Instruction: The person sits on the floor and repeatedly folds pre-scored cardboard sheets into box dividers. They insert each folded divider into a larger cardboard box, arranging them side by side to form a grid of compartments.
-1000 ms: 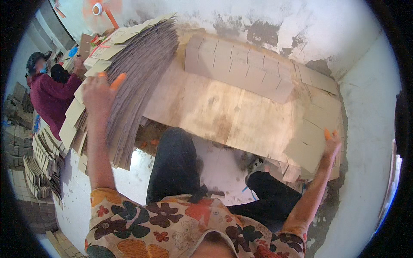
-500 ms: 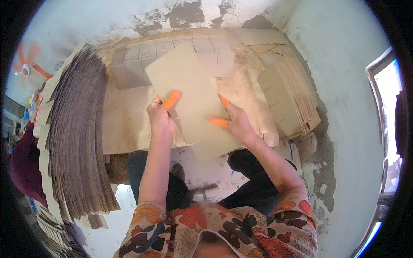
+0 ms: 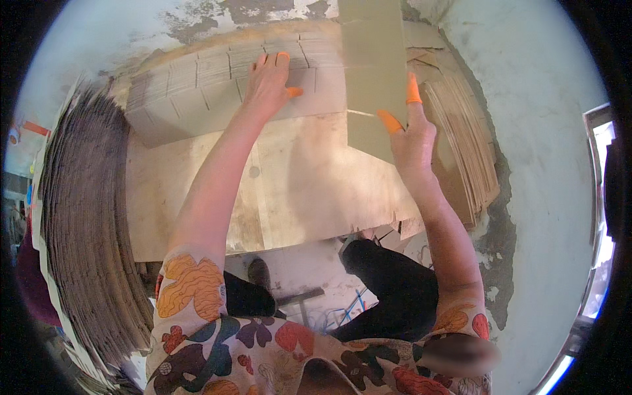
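Observation:
My right hand [image 3: 413,138], with orange covers on its thumb and a finger, grips the right edge of a flat cardboard sheet [image 3: 374,72]. The sheet stretches away from me over the right end of a row of slotted cardboard pieces [image 3: 191,99]. On that row rests my left hand [image 3: 268,82], fingers laid over the upper edges and thumb spread to the right along the front face. It also wears orange finger covers. Whether its fingertips pinch a piece is hard to see, but the hand looks open.
The row stands on a wooden table [image 3: 263,178]. A tall curved stack of cardboard sheets [image 3: 89,210] flanks it at left. More stacked cardboard [image 3: 464,145] leans at right, near a peeling wall [image 3: 546,164]. An orange fan [image 3: 33,128] shows at far left.
My left hand has let go of the sheet and moved forward onto the slotted row. My right hand has carried the sheet forward and to the right.

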The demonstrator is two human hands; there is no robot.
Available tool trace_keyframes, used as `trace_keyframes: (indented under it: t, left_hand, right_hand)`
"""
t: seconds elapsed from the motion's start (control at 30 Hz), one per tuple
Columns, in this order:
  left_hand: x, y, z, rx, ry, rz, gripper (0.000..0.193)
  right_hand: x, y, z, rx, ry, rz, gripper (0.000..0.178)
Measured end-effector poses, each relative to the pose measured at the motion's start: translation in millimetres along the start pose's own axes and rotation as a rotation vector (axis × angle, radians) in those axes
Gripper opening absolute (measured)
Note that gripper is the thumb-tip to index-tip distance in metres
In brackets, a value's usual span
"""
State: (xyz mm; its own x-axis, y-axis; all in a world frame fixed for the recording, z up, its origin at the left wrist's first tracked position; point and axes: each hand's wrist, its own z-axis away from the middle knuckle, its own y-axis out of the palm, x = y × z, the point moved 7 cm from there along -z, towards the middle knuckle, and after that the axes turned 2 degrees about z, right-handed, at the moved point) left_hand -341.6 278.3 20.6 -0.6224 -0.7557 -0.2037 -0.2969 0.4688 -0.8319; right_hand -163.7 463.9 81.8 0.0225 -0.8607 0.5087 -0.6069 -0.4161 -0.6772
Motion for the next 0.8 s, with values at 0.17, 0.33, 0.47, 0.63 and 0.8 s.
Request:
trace_keyframes:
  t: [0.17, 0.33, 0.47, 0.63, 0.8]
  left_hand:
    - [18.1, 33.6, -13.1, 0.034, 0.107, -0.091, 0.035]
    - [8.8, 17.5, -10.2, -0.011, 0.181, 0.021, 0.015]
    - [-10.6, 8.7, 5.5, 0.209, 0.171, -0.001, 0.008]
    - [-37.8, -2.3, 31.7, 0.173, 0.318, 0.085, 0.008]
    - [-73.6, -24.5, 49.4, 0.085, 0.394, 0.151, 0.007]
  right_hand:
    - [0.8, 14.9, -7.3, 0.007, 0.001, -0.058, 0.073]
    - [8.0, 14.3, -6.7, -0.073, -0.038, -0.12, 0.072]
    - [13.1, 21.9, 0.0, -0.07, -0.102, -0.038, 0.074]
    - [21.1, 21.2, 3.8, -0.037, -0.131, -0.032, 0.072]
    - [21.8, 28.1, 12.8, 0.091, -0.116, 0.083, 0.075]
